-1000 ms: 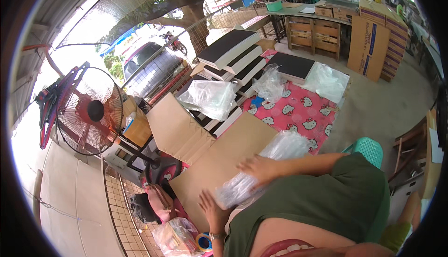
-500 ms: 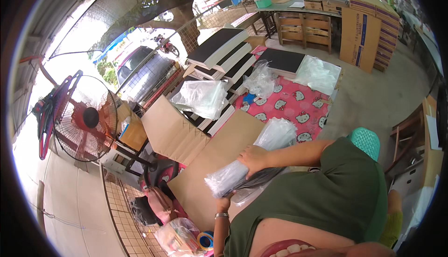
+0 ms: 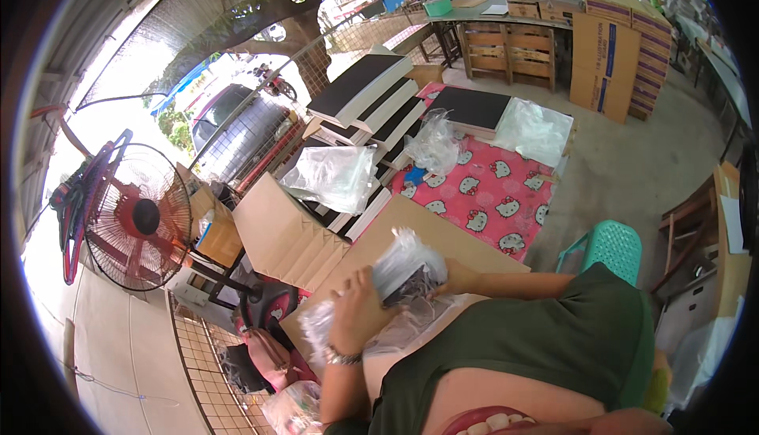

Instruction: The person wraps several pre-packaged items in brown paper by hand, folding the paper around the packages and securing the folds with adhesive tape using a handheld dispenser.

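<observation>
A folded bundle of clear plastic sheets [image 3: 403, 259] lies over a brown cardboard sheet [image 3: 462, 241] in front of me, bent up in the middle with dark folds showing. My left hand [image 3: 356, 312], with a metal band at its wrist, is closed over the bundle's near-left part. At the opposite end, my right hand [image 3: 457, 278] grips the plastic from the right side; some of its fingers are hidden. Loose clear plastic also lies below the bundle, close to my shirt.
Stacked brown cardboard [image 3: 277, 222] stands left of the sheet. Beyond are piled black-and-white boards [image 3: 360, 87], more clear plastic [image 3: 336, 173] and a pink patterned cloth [image 3: 506, 206]. A fan [image 3: 146, 218] stands at left, a green stool [image 3: 615, 249] at right.
My left hand has come up from the bundle's lower edge onto its top. My right hand has shifted to the right end. The long bundle is now bent and bunched between them.
</observation>
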`<state>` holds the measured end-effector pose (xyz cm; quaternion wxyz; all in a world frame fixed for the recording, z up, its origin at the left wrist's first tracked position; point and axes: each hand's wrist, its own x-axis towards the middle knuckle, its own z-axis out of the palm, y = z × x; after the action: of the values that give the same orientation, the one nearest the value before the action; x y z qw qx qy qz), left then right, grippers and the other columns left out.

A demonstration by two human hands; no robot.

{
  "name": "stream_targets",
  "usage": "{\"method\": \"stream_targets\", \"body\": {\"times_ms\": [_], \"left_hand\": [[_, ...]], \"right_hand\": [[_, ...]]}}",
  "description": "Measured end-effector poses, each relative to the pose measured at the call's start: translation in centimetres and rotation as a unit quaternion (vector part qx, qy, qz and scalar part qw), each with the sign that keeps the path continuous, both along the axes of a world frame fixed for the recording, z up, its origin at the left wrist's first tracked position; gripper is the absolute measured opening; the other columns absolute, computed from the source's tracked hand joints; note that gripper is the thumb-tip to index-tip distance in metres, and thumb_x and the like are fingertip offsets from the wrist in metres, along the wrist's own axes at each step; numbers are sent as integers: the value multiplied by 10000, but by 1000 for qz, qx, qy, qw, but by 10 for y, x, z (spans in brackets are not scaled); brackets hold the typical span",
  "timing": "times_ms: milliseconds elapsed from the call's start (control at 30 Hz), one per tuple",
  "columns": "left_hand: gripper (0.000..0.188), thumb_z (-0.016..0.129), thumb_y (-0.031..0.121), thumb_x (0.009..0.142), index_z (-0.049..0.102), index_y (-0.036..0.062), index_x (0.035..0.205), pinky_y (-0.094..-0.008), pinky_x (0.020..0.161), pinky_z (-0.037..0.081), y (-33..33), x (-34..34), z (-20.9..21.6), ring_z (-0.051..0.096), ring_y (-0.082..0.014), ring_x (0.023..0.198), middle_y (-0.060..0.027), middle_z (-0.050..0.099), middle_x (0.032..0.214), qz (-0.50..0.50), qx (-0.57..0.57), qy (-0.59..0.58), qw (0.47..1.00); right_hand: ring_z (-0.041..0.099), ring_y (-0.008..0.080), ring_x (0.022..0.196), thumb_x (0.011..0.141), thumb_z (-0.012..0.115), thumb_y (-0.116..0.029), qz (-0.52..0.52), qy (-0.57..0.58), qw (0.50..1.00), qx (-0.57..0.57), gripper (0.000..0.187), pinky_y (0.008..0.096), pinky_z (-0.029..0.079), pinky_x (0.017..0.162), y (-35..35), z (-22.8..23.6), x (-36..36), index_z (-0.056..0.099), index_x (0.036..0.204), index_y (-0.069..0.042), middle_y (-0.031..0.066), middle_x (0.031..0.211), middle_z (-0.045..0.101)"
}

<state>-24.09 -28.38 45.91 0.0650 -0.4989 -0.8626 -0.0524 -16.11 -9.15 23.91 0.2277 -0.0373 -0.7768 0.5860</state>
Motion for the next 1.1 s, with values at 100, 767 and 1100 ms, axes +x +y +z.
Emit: {"method": "stream_targets", "body": {"times_ms": [100, 767, 1100], "left_hand": [[907, 819, 431, 582, 418, 12, 1280, -486, 879, 399, 10, 4, -39, 549, -349, 1045, -190, 562, 1117, 30, 6, 18, 999], [1145, 844, 496, 502, 350, -70, 1366, -487, 1066, 289, -72, -24, -47, 451, -374, 1225, -221, 481, 1319, 117, 5, 17, 993], [690, 784, 112, 661, 500, -4, 1279, -373, 991, 395, -171, -41, -174, 512, -247, 1118, -98, 525, 1278, 109, 396, -429, 804]], "right_hand": [[498, 302, 1185, 614, 849, -360, 69, -83, 991, 76, 836, 404, 373, 1027, 11, -34, -10, 484, 1294, -40, 165, 1272, 534], [567, 406, 1086, 899, 274, -692, 152, -253, 830, 472, 783, 504, 441, 933, -17, 180, -76, 388, 1416, -115, 222, 1203, 587], [466, 253, 1247, 779, 727, -457, 245, 115, 963, -4, 704, 381, 331, 1066, 28, 76, -12, 516, 1309, -45, 129, 1350, 504]]}}
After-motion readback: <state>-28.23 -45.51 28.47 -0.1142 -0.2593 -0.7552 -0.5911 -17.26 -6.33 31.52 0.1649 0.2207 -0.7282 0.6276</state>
